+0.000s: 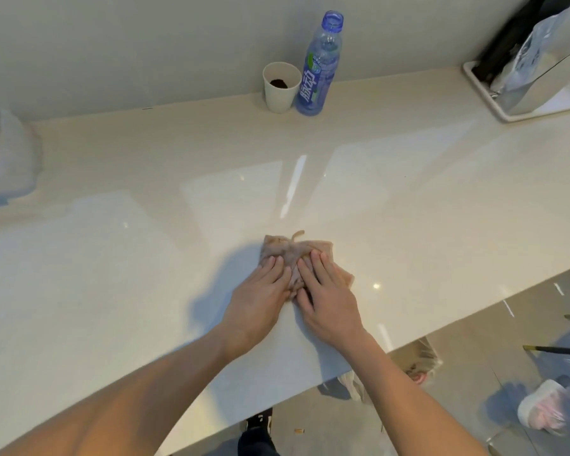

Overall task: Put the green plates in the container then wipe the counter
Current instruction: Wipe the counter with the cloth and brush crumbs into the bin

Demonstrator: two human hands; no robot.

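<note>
Both hands flat on the cloth (290, 255): left hand (260, 297) and right hand (326, 297) side by side, fingers straight, pressing down and gripping nothing. The cloth is bunched, brownish, with a loose strand sticking out at its far edge. It lies on the table (112, 258), mid-span, closer to the near edge than to the wall.

No green plates or container in view; I judge that part done or out of frame, and the wiping step in hand.

Risks, as I read them:
- Flat palms only. On this glossy top the cloth may slip out from under them or roll up during a stroke.
- A long push toward the wall would meet the paper cup (282, 87), which holds dark grounds, and the uncapped bottle (320, 67) touching it. Either would tip and undo the wipe.
- A pull back could drag the cloth off the near edge, which runs diagonally just right of the right wrist.

Room: wide open surface to the left up to a plastic bag (7, 159); open to the right until the tray (514, 103) in the far corner.
</note>
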